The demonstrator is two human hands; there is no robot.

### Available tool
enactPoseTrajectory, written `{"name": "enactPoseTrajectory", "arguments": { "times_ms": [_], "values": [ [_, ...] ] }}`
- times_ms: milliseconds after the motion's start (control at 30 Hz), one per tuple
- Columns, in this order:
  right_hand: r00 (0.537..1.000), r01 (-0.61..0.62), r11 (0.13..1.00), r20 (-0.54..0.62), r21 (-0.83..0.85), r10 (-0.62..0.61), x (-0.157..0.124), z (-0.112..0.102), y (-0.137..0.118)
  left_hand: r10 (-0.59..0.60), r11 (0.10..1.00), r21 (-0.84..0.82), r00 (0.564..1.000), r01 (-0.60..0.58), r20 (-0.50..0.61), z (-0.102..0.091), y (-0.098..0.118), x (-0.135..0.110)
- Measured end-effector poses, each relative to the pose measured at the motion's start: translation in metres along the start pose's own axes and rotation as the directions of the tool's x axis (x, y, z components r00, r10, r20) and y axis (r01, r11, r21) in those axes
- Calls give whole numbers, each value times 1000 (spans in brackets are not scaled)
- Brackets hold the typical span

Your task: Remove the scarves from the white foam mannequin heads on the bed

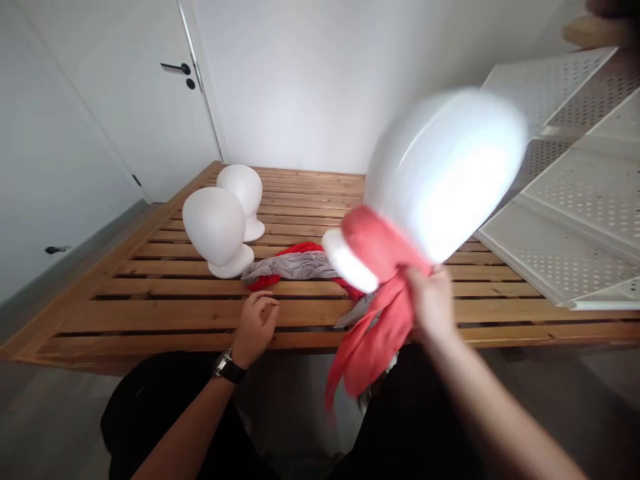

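My right hand (433, 301) is raised above the slatted wooden table (300, 313) and grips a white mannequin head (443, 173) at its neck. A coral-red scarf (373, 320) is wrapped round that neck and hangs down from my fist. The head is tilted on its side and blurred by motion. My left hand (256, 327), with a wristwatch (229, 367), rests on the table's front slats, fingers loosely curled and holding nothing. Just beyond it lie a grey scarf (293, 267) and a red scarf (300, 249) in a heap.
Two more white mannequin heads (217, 230) (244, 193) stand upright at the table's left. White perforated shelves (575, 200) rise at the right. A white door (150, 87) with a black handle is behind on the left.
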State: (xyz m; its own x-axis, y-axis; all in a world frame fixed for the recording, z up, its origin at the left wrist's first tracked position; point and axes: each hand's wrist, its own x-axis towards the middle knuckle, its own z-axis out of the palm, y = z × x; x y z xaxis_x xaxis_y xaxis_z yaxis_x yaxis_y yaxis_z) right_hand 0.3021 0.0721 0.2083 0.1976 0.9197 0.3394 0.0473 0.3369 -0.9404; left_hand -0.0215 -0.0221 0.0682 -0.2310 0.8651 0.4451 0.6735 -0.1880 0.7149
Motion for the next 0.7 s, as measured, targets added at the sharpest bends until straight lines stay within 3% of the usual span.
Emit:
{"name": "enactPoseTrajectory", "arguments": {
  "times_ms": [67, 133, 233, 433, 567, 700],
  "values": [
    [994, -107, 994, -29, 11, 107, -61, 25, 50, -51, 998, -42, 998, 50, -21, -3, 10, -5],
    [985, -166, 984, -28, 69, 169, -106, 48, 85, -94, 991, -89, 995, 97, 33, -2, 20, -12],
    [988, -148, 987, 59, 61, 144, -138, 73, 111, -192, 965, -144, 966, 217, 174, 7, 27, -25],
    [956, -46, 999, 291, -5, 45, -146, 90, 134, -413, 772, -340, 830, 538, 374, 39, 16, -43],
    [872, -98, 995, 484, 25, 74, -147, 83, 138, -534, 522, -485, 713, 701, 456, 46, 14, -47],
    [808, -179, 983, 575, 30, 129, -143, 74, 132, -604, 280, -582, 611, 764, 511, 45, 25, -47]
  ]
}}
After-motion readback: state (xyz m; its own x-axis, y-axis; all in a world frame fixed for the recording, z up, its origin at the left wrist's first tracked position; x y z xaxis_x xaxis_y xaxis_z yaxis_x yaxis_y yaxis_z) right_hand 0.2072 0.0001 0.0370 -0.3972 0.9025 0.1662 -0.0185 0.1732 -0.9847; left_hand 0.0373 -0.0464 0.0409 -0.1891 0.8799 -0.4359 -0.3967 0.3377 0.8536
